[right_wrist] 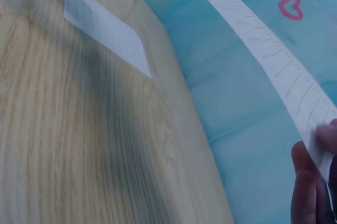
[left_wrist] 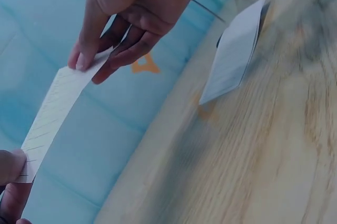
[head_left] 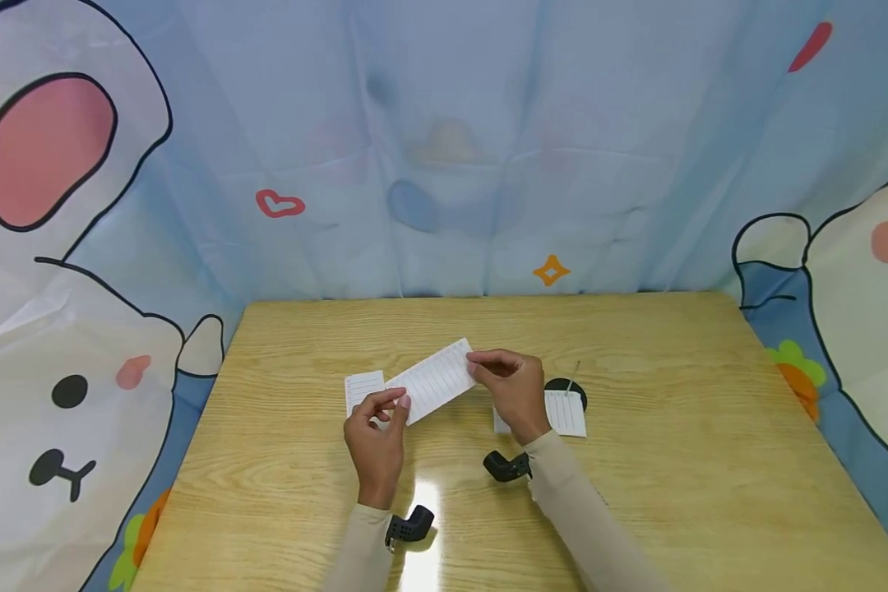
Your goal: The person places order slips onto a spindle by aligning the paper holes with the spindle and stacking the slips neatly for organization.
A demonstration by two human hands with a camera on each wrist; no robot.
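Observation:
A white lined paper slip [head_left: 435, 380] is held up above the table, slanting up to the right in the head view. My left hand [head_left: 376, 448] pinches its lower left end between thumb and fingers. At the upper right end, my right hand [head_left: 518, 395] pinches it near the corner. In the right wrist view the slip [right_wrist: 279, 61] stretches between both hands, with rows of short dark lines across it. Another lined paper [head_left: 363, 385] lies on the table behind my left hand. More lined paper [head_left: 568, 413] lies beside my right hand, which partly covers it.
The wooden table [head_left: 281, 460] reaches back to a blue printed curtain [head_left: 444, 148]. A black round object [head_left: 580, 395] sits partly under the right-hand paper, with a thin pale stick [head_left: 575, 372] rising over it. Each wrist wears a black camera [head_left: 412, 524].

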